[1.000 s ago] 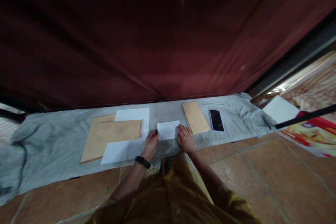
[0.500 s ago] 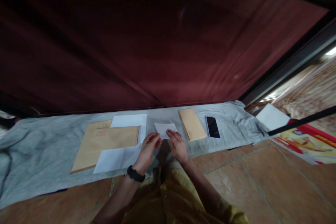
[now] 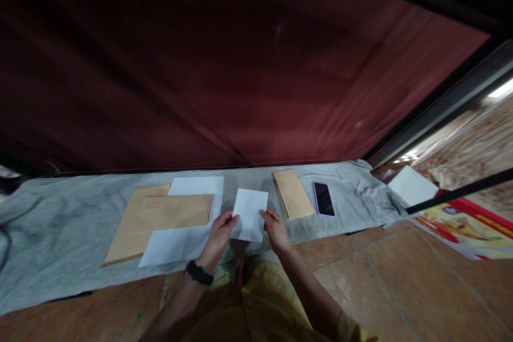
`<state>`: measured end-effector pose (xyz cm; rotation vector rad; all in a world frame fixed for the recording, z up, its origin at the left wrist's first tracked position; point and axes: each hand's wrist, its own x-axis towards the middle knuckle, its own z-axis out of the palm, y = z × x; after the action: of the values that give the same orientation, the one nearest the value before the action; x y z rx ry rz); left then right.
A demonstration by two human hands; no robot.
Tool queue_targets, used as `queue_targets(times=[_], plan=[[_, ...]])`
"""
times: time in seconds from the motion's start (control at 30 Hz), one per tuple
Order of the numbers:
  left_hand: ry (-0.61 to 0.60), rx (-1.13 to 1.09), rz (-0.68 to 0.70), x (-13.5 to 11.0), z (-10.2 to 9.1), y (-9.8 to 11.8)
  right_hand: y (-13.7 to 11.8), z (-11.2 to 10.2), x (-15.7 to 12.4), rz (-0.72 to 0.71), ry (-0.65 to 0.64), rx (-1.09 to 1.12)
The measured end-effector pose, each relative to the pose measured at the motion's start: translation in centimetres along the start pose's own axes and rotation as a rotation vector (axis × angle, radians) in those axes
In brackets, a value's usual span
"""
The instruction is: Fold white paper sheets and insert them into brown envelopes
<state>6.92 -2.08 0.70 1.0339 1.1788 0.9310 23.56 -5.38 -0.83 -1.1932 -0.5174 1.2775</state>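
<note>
We are pinching the small white paper (image 3: pixel 250 214) by its side edges between our left hand (image 3: pixel 218 235) and right hand (image 3: pixel 274 230), just above the grey cloth (image 3: pixel 60 224), and so light a fingertip grip is likely risking a slip or a crease.

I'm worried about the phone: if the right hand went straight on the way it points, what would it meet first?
Not the phone. The right hand points forward and slightly left, into the small white paper in its grip; past that, probably bare grey cloth, though depth is unclear.
</note>
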Motion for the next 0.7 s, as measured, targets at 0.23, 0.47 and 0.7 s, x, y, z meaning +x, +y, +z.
queue_targets(times=[0.23,0.47,0.7], plan=[[-0.181,0.248,0.053,2.0,-2.7,0.3,-2.1,-1.9,0.5,0.02,-0.077,-0.123],[-0.224,0.327,0.019,3.7,-3.5,0.4,-0.3,-4.2,0.1,0.172,-0.114,-0.125],[0.125,0.04,-0.121,3.1,-3.3,-1.5,2.1,-4.9,0.7,0.209,0.149,0.123]])
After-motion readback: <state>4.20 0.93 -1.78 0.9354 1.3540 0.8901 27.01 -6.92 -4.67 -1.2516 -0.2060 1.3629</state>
